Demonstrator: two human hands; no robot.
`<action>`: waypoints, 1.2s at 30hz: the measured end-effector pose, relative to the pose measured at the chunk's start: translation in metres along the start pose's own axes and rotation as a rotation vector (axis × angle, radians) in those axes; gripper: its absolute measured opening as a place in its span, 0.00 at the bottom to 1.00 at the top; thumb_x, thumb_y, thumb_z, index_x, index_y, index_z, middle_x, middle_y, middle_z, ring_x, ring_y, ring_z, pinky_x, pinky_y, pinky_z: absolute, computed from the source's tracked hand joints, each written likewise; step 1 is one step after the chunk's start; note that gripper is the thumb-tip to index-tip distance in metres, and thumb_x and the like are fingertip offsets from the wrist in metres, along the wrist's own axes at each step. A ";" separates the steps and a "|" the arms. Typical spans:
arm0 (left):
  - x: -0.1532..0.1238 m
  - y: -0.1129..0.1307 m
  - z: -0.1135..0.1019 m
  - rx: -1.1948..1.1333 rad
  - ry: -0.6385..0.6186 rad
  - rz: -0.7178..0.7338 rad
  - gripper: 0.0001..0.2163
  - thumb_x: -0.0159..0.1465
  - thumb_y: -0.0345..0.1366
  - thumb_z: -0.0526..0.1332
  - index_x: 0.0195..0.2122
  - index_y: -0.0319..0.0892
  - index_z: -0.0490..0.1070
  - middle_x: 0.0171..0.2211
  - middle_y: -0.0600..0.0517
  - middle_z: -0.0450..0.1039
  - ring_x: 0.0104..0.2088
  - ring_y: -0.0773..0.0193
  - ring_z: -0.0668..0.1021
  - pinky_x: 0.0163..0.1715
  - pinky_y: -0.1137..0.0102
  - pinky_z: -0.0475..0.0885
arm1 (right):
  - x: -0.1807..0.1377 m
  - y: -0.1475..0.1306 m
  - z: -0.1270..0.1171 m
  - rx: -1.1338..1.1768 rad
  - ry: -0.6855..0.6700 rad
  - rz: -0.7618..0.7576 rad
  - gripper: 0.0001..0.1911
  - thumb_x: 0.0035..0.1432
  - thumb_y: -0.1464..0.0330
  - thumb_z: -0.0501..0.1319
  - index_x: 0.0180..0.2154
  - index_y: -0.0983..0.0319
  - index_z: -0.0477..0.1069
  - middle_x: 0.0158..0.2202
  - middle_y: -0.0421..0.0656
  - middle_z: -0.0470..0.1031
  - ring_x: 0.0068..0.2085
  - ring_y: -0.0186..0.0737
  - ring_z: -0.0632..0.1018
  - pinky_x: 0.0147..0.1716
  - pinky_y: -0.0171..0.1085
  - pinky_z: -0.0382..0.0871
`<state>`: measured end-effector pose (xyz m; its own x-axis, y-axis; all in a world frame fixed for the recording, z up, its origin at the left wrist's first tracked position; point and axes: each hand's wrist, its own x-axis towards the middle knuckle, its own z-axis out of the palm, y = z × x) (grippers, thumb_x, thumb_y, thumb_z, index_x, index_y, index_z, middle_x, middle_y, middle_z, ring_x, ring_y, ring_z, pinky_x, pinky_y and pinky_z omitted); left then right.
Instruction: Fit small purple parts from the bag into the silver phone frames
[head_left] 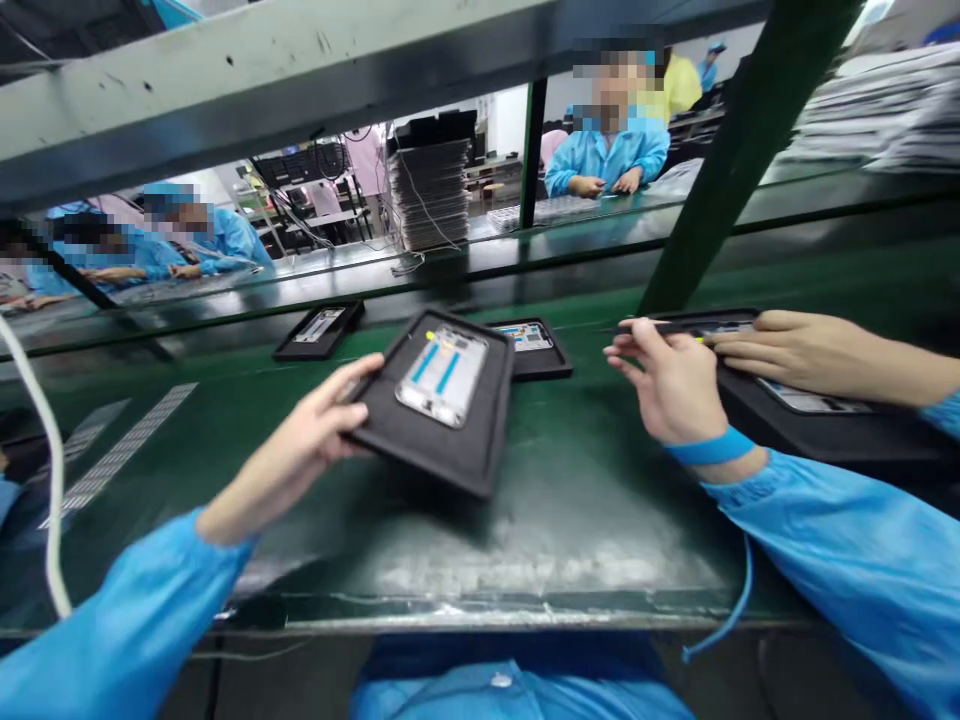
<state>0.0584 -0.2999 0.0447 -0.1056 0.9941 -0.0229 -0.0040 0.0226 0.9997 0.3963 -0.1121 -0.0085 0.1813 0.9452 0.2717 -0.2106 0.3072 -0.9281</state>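
My left hand (pixel 319 425) grips the left edge of a black tray (pixel 420 440), holding it tilted above the green belt (pixel 585 480). A silver phone frame (pixel 444 375) with two blue strips lies in that tray. My right hand (pixel 667 385), with a blue strap at the wrist, has its fingers curled together at the left end of another black tray (pixel 757 400). What those fingers pinch is too small to make out. A co-worker's hand (pixel 810 352) reaches in from the right and rests on top of that same tray.
Two more black trays with phone parts (pixel 319 330) (pixel 534 348) lie further back on the belt. A green post (pixel 720 170) rises at the right. A white cable (pixel 45 450) hangs at the left. Several people in blue coats work at benches behind, beside a stack of trays (pixel 429 195).
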 end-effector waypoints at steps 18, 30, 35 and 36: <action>-0.073 -0.061 0.070 1.084 -0.522 0.568 0.21 0.74 0.34 0.52 0.68 0.41 0.58 0.67 0.43 0.61 0.68 0.53 0.60 0.67 0.55 0.61 | -0.055 0.028 0.048 -0.288 -0.512 -0.040 0.21 0.53 0.50 0.70 0.37 0.60 0.77 0.30 0.42 0.80 0.34 0.43 0.81 0.43 0.46 0.77; -0.047 -0.060 0.096 1.248 -0.644 0.872 0.11 0.75 0.41 0.52 0.43 0.39 0.68 0.40 0.48 0.69 0.38 0.59 0.71 0.34 0.66 0.67 | -0.043 0.026 0.056 -0.397 -0.630 -0.035 0.18 0.55 0.52 0.69 0.38 0.59 0.79 0.30 0.41 0.80 0.34 0.44 0.81 0.42 0.45 0.76; 0.005 -0.049 0.037 1.448 -0.199 0.818 0.10 0.74 0.31 0.50 0.38 0.40 0.70 0.36 0.48 0.71 0.37 0.58 0.71 0.35 0.65 0.65 | -0.039 0.005 0.073 -0.350 -0.610 0.060 0.18 0.53 0.52 0.71 0.37 0.58 0.81 0.30 0.42 0.80 0.33 0.42 0.80 0.40 0.43 0.76; 0.018 -0.048 0.019 1.460 -0.067 0.738 0.10 0.74 0.31 0.50 0.38 0.39 0.70 0.37 0.47 0.72 0.39 0.58 0.72 0.37 0.65 0.66 | -0.041 -0.001 0.081 -0.361 -0.621 0.034 0.17 0.52 0.52 0.71 0.37 0.58 0.81 0.31 0.43 0.81 0.34 0.42 0.80 0.40 0.44 0.76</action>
<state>0.0752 -0.2814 -0.0032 0.3825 0.8361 0.3933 0.9172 -0.3950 -0.0523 0.3111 -0.1418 0.0021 -0.4220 0.8752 0.2365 0.1441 0.3223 -0.9356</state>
